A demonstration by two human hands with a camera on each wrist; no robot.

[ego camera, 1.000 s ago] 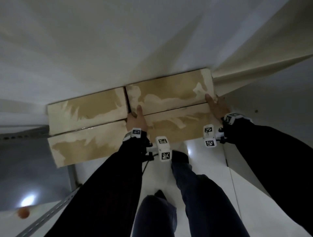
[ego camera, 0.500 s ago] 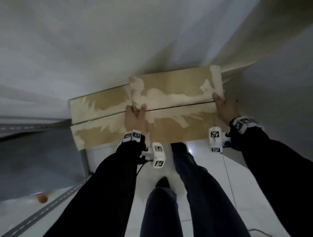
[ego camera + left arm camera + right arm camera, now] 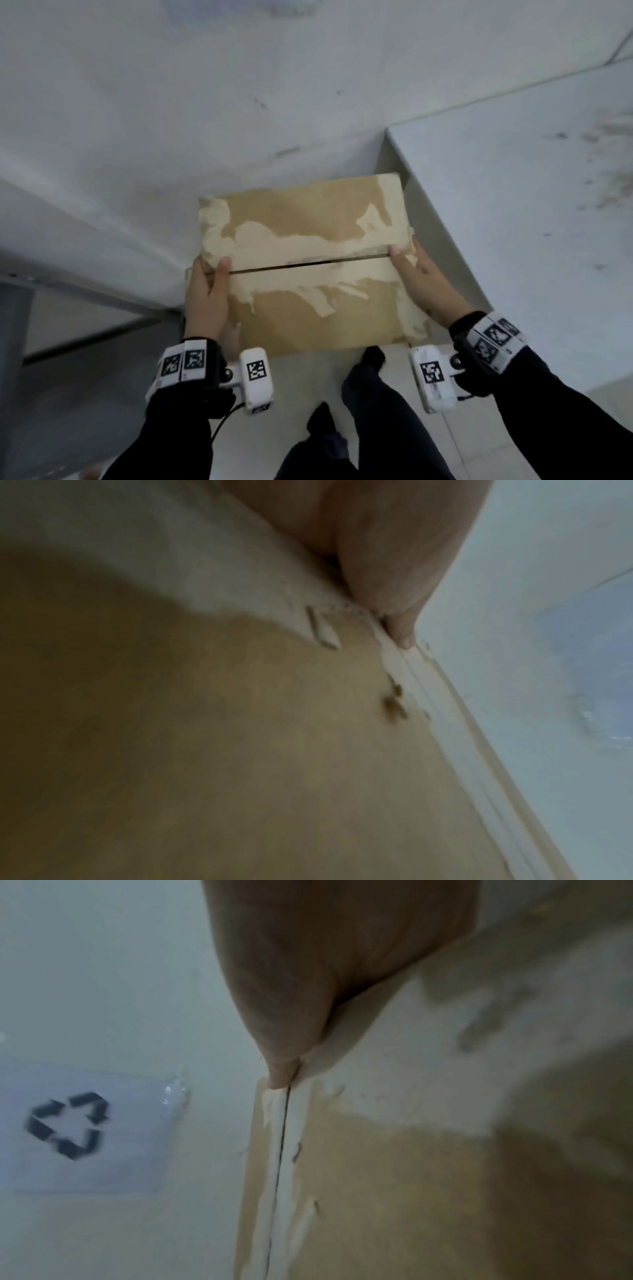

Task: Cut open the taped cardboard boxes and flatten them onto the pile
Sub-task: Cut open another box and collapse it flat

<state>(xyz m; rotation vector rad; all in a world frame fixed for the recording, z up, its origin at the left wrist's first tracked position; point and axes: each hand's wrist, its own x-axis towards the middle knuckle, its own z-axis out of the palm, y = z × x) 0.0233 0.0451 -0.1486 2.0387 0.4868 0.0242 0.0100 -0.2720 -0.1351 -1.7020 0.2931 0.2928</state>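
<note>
Cardboard box (image 3: 308,270), folded flat, is being held at both ends: left hand (image 3: 206,298) and right hand (image 3: 420,284) are gripping its edges, thumbs on top.

one cardboard box (image 3: 308,267), two hands, one recycling sign (image 3: 68,1123)

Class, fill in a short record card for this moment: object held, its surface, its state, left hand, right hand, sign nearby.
object held: flattened cardboard box, folded over on itself
surface: brown card with torn pale patches; a dark slit runs across between two flaps
state: held up in the air, in front of a pale wall
left hand: grips the left edge, thumb on the front face
right hand: grips the right edge, thumb at the end of the slit
sign nearby: recycling symbol on a white sheet, seen in the right wrist view
</note>
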